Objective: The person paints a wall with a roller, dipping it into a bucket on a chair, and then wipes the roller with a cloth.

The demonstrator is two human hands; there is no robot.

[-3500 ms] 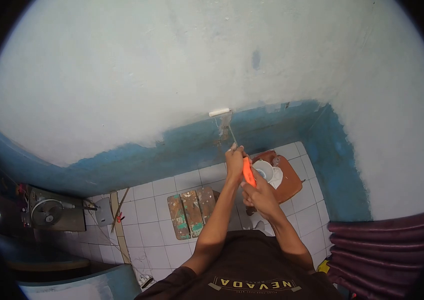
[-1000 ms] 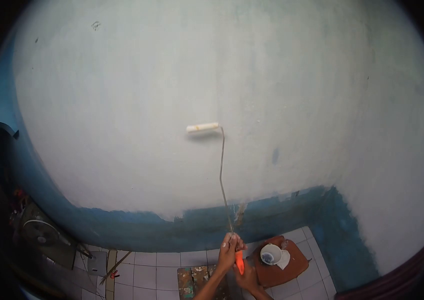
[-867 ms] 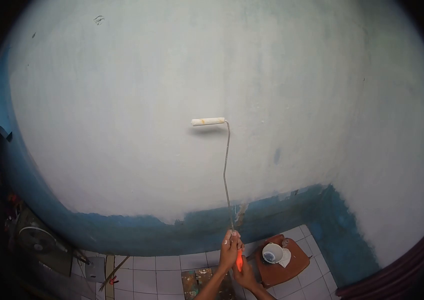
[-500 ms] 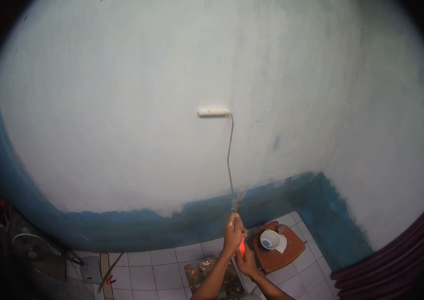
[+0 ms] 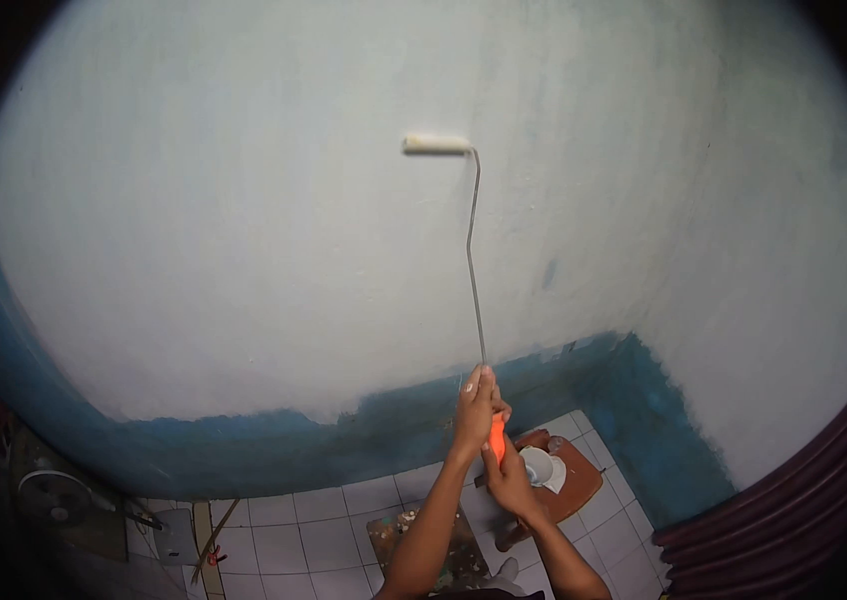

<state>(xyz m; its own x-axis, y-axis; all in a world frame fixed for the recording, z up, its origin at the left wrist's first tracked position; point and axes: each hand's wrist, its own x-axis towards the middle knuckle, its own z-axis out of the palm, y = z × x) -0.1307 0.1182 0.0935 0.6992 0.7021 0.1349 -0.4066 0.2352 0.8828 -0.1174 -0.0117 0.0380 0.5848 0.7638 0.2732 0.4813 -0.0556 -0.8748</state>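
Observation:
A paint roller (image 5: 437, 146) with a white sleeve lies against the pale wall (image 5: 274, 220), slightly blurred. From its right end a long, bent metal rod (image 5: 471, 245) runs down to an orange handle (image 5: 498, 438). My left hand (image 5: 477, 408) is wrapped round the upper grip, where the rod meets the handle, with a white spot on a finger. Lower down, my right hand (image 5: 511, 484) closes round the bottom of the orange handle. Both arms reach upward from the lower edge of the view.
Blue paint (image 5: 424, 385) bands the wall's bottom. A brown stool (image 5: 579, 487) holds a white container (image 5: 536, 466), partly behind my right hand. A paint-spattered board (image 5: 414, 530) lies on the tiles. A purple curtain (image 5: 794, 490) hangs right; a fan (image 5: 56, 497) stands left.
The roller has moved up the wall and slightly to the right. Both hands have risen with the handle, still gripping it.

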